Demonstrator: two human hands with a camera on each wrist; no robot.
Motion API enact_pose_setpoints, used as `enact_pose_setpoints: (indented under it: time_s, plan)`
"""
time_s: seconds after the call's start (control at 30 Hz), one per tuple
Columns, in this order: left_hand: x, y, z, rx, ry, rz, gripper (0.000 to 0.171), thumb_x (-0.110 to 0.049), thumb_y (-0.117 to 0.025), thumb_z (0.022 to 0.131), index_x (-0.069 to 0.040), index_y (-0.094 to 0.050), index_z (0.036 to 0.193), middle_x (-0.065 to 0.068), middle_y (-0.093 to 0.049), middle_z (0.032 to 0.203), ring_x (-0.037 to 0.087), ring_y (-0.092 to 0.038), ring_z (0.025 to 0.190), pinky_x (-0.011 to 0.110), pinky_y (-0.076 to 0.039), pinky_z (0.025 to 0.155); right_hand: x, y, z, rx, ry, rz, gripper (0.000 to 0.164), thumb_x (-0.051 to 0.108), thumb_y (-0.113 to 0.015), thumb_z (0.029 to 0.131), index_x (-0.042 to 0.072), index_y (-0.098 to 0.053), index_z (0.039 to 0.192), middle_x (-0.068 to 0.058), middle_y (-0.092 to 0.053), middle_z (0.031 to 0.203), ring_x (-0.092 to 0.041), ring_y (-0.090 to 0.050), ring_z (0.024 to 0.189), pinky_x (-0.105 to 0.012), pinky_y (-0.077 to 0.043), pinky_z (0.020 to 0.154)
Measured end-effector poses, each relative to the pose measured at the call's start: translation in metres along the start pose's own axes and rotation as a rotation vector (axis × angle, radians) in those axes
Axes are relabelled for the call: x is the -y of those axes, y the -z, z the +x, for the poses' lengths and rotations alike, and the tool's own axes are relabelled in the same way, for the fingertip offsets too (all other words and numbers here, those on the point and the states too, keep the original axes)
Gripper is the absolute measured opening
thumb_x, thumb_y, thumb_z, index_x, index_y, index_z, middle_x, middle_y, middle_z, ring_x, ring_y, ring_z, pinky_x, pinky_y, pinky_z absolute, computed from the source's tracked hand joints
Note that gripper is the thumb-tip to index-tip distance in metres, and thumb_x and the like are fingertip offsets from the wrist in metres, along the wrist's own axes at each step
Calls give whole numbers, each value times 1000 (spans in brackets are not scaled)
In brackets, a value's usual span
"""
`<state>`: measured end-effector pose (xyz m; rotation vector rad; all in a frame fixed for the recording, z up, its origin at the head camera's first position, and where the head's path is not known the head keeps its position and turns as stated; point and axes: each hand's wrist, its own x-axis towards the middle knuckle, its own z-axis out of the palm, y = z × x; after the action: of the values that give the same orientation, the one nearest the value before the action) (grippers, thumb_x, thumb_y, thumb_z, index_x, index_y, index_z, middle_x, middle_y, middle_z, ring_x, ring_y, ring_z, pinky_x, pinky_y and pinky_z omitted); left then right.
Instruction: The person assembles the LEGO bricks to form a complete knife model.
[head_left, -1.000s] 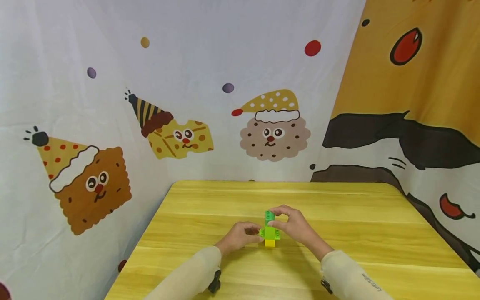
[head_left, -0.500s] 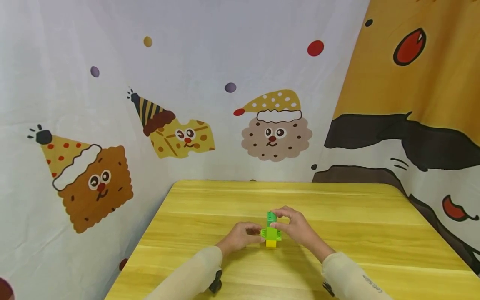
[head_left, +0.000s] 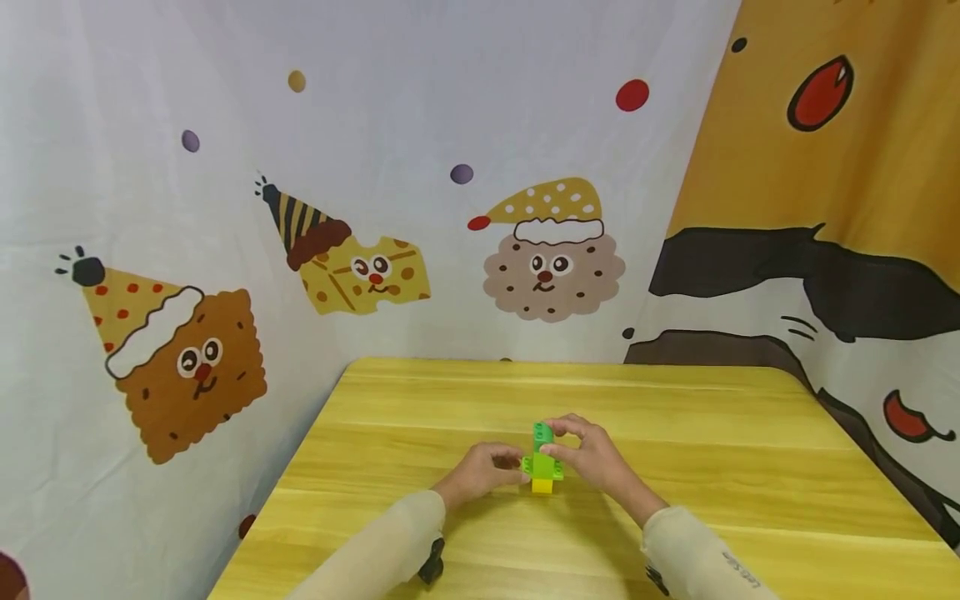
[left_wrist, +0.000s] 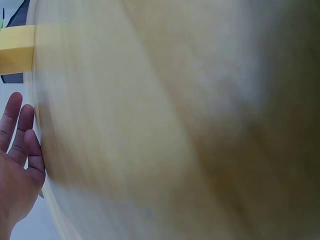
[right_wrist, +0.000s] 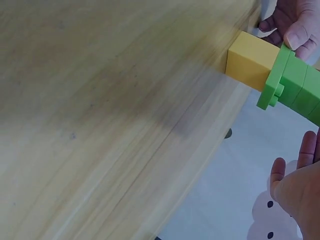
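A small tower of toy building blocks stands on the wooden table. Its base is a yellow block (head_left: 542,486); across that lies a light green plate (right_wrist: 272,82) with studs at both ends. Above the plate come a light green block (head_left: 544,465) and a darker green block (head_left: 540,436) on top. My left hand (head_left: 480,475) pinches the plate's left end, thumb in front. With thumb and forefinger, my right hand (head_left: 594,452) holds the top block from the right. In the left wrist view, fingers of the left hand (left_wrist: 22,145) spread below the yellow block.
The wooden table (head_left: 420,400) reaches back to a white cloth (head_left: 360,100) printed with cartoon snacks. A yellow curtain-like cloth with a black and white print (head_left: 862,192) hangs at the right. Dark straps show under both sleeves (head_left: 397,533).
Both hands keep their hold on the block tower. The whole head view has shifted slightly, moving the scene a little to the right; otherwise the tower stands as before.
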<state>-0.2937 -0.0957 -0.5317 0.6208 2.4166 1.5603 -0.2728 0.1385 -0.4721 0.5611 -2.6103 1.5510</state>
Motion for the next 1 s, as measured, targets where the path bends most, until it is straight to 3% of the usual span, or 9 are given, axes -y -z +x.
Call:
enact_pose_setpoints:
  time_s: [0.2,0.5,0.83,1.0]
  plan:
    - [1,0,-1,-4,10,5,35,-34,-79,86,-17,-72,116,-6,-68,104,12,-61,94,30,-52,81,-3,-1,-1,-3,-11,61,38,27,-78,87,16,-70,123,1,-65,115,-34,-57,115,-32,-53,83]
    - [-1,-1,-1,10,19,15,34,-34,-78,88,-19,-72,117,-8,-67,103,12,-61,93,30,-51,80,-8,-3,-3,-19,-6,98,40,28,-76,89,20,-68,127,4,-65,120,-25,-55,119,-60,-37,102]
    - [-4,-3,-2,16,2,3,30,-32,-74,91,-16,-71,117,-5,-67,104,12,-61,93,30,-52,79,-7,-2,-3,-36,44,92,46,16,-72,93,13,-60,138,-3,-66,117,-28,-58,113,-60,-37,101]
    - [-5,-3,-2,-6,-20,15,33,-30,-73,92,-15,-70,122,-5,-68,110,15,-62,98,34,-52,83,-9,-4,0,-87,-6,88,43,16,-74,91,16,-64,133,1,-69,114,-24,-61,110,-58,-40,101]
